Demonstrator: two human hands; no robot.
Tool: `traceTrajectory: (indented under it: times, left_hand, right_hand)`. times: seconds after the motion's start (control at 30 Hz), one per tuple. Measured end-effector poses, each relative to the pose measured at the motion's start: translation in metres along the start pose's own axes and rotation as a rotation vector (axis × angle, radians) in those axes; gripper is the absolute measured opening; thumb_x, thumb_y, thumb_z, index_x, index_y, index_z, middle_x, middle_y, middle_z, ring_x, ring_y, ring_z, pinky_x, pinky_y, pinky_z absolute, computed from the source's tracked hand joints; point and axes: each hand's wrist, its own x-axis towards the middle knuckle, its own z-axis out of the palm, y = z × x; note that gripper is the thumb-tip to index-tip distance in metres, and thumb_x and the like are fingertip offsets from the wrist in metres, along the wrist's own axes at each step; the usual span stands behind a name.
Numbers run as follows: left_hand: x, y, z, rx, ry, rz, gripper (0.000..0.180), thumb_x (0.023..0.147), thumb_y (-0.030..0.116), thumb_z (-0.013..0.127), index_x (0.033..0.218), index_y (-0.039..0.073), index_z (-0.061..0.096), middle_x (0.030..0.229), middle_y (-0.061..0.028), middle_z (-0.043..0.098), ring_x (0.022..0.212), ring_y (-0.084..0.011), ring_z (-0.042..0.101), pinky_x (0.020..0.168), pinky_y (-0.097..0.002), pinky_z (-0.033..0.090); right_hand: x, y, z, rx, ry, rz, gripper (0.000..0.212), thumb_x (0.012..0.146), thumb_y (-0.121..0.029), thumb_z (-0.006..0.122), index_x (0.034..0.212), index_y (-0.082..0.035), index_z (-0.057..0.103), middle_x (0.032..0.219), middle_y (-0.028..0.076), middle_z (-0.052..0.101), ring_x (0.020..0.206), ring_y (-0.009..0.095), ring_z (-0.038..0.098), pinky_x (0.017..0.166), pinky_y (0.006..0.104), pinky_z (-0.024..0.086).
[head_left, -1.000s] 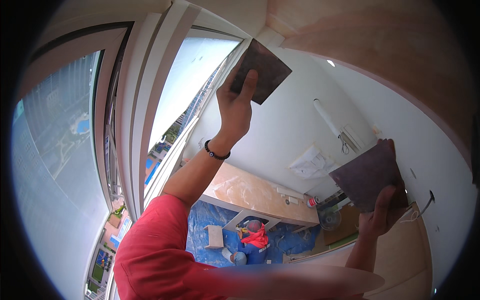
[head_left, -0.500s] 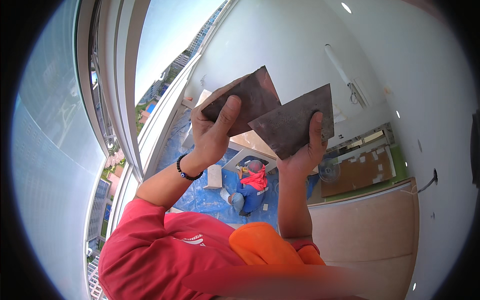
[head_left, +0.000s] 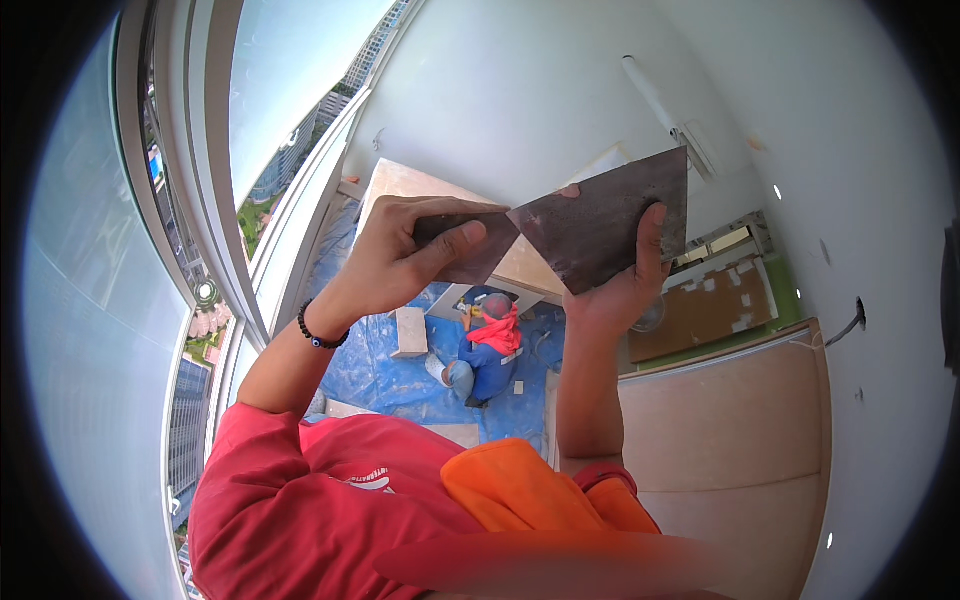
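Note:
My left hand [head_left: 390, 255], a beaded bracelet at its wrist, pinches a thin, dark rectangular plate [head_left: 487, 255] between the thumb and the flat fingers behind it. That plate is tilted, so only part of its face shows. In my right hand [head_left: 622, 285] is a second dark plate [head_left: 595, 225], larger in view and smudged, with the thumb on its face. A fingertip shows over its upper edge. The plates meet or overlap at their near corners, held up in front of my chest; whether they press together I cannot tell.
Below, a person [head_left: 492, 350] in blue with a red head cloth sits on a blue floor sheet [head_left: 385, 370], beside a pale block [head_left: 410, 332]. Large windows [head_left: 300, 170] line the left. A wooden panel [head_left: 735, 430] stands right, and a brown board [head_left: 705, 310] lies behind it.
My left hand has moved down and left, turning its plate more edge-on. The right plate has swung flatter, its left corner now at the left plate's edge. The view has shifted slightly.

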Motion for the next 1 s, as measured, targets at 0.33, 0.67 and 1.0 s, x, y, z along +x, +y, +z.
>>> traceTrajectory:
  times: [0.33,0.67,1.0]
  left_hand:
    - [0.003,-0.006,0.025,-0.272,0.265,-0.16,0.03,0.099,0.024,0.07,0.108,-0.005,0.073,0.085,-0.0031,0.073,0.077,-0.0072,0.064,0.069,-0.0238,0.051]
    - [0.103,0.066,-0.018,-0.36,0.636,0.733,0.037,0.107,0.022,0.059,0.136,-0.001,0.06,0.125,-0.0107,0.067,0.109,-0.0144,0.062,0.09,-0.0271,0.05]
    - [0.231,0.21,-0.038,0.596,1.122,1.661,0.053,0.076,-0.001,0.072,0.122,0.025,0.077,0.13,-0.0017,0.066,0.116,-0.023,0.055,0.099,-0.0381,0.041]
  right_hand:
    - [-0.016,-0.001,0.013,-0.313,-0.069,-0.317,0.03,0.092,-0.016,0.079,0.113,0.002,0.068,0.109,0.008,0.071,0.099,0.014,0.066,0.085,0.0294,0.056]
    - [-0.006,-0.055,0.009,-0.763,-0.252,-0.308,0.025,0.095,-0.014,0.074,0.108,0.007,0.072,0.096,0.006,0.074,0.086,0.009,0.062,0.081,0.0243,0.049]
    - [0.013,-0.093,-0.012,-0.79,-0.175,-0.515,0.029,0.096,-0.017,0.074,0.11,0.007,0.071,0.096,0.005,0.074,0.085,0.008,0.061,0.079,0.0249,0.049]
